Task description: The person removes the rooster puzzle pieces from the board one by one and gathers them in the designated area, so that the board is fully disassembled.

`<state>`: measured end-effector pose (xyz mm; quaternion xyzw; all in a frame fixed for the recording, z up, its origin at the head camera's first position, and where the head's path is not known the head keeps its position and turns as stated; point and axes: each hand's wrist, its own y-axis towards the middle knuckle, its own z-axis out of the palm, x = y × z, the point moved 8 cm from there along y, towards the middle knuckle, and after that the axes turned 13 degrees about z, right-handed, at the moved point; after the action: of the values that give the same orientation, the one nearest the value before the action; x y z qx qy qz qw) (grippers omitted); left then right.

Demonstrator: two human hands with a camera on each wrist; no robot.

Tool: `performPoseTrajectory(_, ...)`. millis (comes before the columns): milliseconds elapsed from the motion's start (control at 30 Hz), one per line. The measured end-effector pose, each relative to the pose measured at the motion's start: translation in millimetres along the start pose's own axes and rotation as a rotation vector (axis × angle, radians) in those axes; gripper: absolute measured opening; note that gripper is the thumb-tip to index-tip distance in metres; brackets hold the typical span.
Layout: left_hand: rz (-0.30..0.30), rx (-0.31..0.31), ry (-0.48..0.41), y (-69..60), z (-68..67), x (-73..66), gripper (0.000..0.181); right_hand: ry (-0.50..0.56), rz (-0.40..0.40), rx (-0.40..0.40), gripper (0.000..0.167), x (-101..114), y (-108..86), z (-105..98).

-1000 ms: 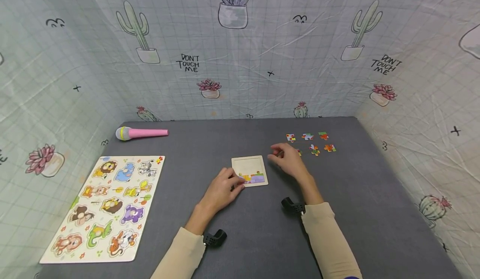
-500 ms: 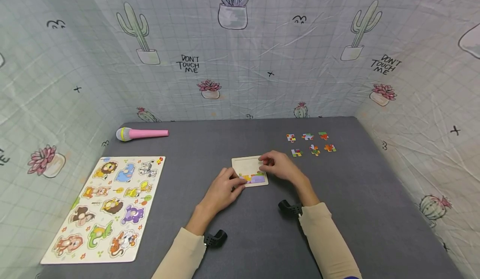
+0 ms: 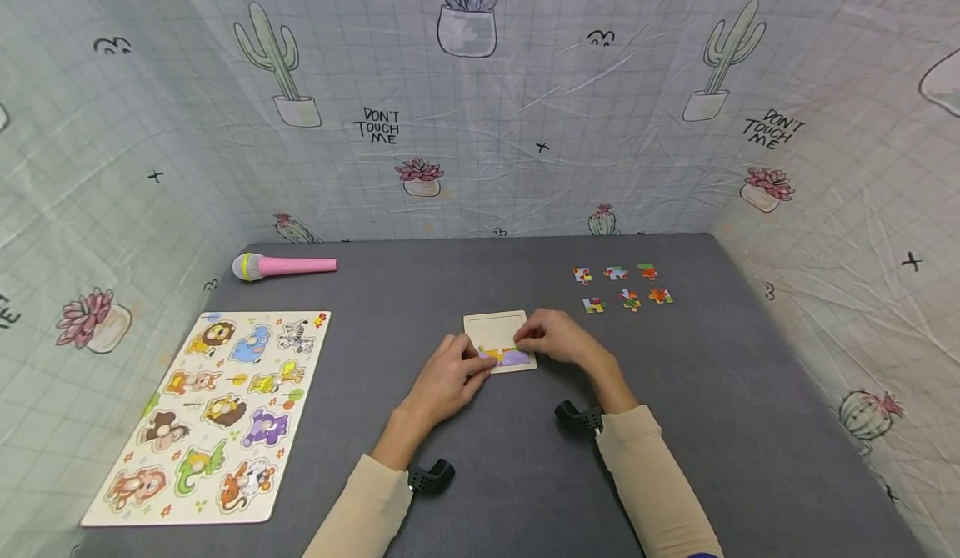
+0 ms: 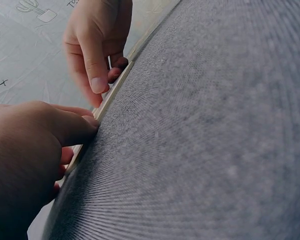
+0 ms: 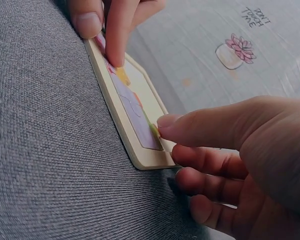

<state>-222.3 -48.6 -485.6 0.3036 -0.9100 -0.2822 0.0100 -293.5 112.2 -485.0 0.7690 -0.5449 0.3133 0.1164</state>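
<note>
Along the table's (image 3: 510,475) left edge, reaching toward the front left corner, lies a large animal board (image 3: 210,516) with 11 or so printed creatures. Above it, near the back left corner, a pink toy microphone (image 3: 296,266) lies parallel to the back edge.

The left hand (image 3: 447,374) holds the small puzzle tray (image 3: 495,331) at its near left corner: thumb against the front rim, forefinger on the laid pieces (image 3: 513,358). The tray sits flat around the middle of the table, well in from every edge, its lower strip filled and the upper part bare.

It looks like thin wood, so probably light, stiff and apt to slide; the rim near a corner seems the best hold. The right hand (image 3: 566,341) is at the tray's right side, thumb over the pieces, forefinger by the rim; I cannot tell whether they pinch anything.

Further right, toward the back right corner, lie 6 loose pieces (image 3: 616,273) in 2 rows of 3. They look light, rigid and fiddly, best taken by their edges.

The cloth (image 3: 540,191) behind reads "DON'T TOUCH ME" in 2 places; no brand is legible.
</note>
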Motion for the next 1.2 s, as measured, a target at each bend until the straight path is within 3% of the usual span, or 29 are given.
performPoseTrajectory(800,0.007,-0.018,0.023,-1.4,0.9,-0.3,0.015,-0.015,0.041,0.023,0.005,4.1,4.4,8.6)
performPoseTrajectory(1200,-0.006,0.015,0.018,-0.9,3.2,0.2,0.016,0.023,0.035,0.048,0.008,5.4,1.9,6.6)
